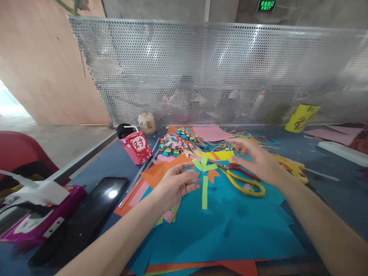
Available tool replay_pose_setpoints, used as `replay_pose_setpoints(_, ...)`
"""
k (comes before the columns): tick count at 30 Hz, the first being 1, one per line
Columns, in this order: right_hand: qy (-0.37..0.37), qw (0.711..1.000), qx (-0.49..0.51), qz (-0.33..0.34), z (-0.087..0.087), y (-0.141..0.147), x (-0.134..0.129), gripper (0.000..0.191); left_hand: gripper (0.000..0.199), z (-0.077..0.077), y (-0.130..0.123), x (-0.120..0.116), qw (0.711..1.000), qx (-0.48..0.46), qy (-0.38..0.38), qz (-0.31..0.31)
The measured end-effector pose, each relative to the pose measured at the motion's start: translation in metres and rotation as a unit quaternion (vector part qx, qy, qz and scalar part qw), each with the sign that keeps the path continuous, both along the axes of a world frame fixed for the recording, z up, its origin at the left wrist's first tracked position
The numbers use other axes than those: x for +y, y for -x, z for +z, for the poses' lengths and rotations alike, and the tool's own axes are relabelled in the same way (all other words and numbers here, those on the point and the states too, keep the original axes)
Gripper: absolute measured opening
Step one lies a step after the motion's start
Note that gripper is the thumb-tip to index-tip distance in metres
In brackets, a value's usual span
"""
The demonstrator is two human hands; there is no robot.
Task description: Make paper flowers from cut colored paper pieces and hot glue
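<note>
Head view: left hand (172, 187) is half-curled, hold unclear; right hand (266, 165) is open, seemingly empty. Green paper strip (205, 193) looks light, easily creased, best edge-pinched.

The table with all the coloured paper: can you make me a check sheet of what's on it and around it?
Surface: dark blue table, partly covered.
Craft things: blue paper, green strips, scissors.
Clutter: juice box, jar, big black phone or tablet.
Hands: left hand near the strips; right hand blurred, near the scissors; nothing seen held.
Cables: white cable and black cable, left side.
Surroundings: metal screen, red chair.
</note>
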State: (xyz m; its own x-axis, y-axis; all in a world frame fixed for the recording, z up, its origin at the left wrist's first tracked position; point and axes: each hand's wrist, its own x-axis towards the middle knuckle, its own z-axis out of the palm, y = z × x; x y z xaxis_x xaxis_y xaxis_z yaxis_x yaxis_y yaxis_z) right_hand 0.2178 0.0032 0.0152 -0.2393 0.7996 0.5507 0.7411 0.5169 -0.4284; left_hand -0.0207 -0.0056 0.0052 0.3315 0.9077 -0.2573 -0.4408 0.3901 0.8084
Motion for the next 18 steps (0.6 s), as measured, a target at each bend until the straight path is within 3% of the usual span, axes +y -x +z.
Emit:
replay_pose_setpoints(1,-0.035,0.995,-0.038,-0.084,-0.005,-0.018,0.003,0.029,0.024,0.000,0.000,0.002,1.000,-0.001,-0.001,0.016)
replay_pose_setpoints(3,-0.148,0.950,-0.063,-0.268,-0.022,-0.059,0.007,0.027,0.022,-0.001,0.001,0.005,0.999,-0.004,-0.004,0.046)
replay_pose_setpoints(5,-0.255,0.882,-0.011,-0.397,-0.042,-0.101,0.009,0.051,0.021,-0.002,0.001,0.006,0.998,-0.013,-0.012,0.068)
replay_pose_setpoints(7,-0.233,0.870,0.002,-0.435,-0.058,-0.132,0.009,0.070,0.020,-0.002,0.001,0.006,0.996,-0.025,-0.019,0.078)
replay_pose_setpoints(9,-0.206,0.879,-0.012,-0.429,-0.066,-0.149,0.008,0.070,0.018,-0.002,0.001,0.006,0.996,-0.034,-0.023,0.079)
replay_pose_setpoints(13,-0.135,0.899,-0.051,-0.414,-0.066,-0.152,0.007,0.059,0.014,-0.002,0.002,0.006,0.996,-0.038,-0.030,0.079)
replay_pose_setpoints(18,-0.066,0.884,-0.060,-0.459,-0.057,-0.148,0.010,0.061,0.012,-0.002,0.005,0.008,0.995,-0.037,-0.042,0.079)
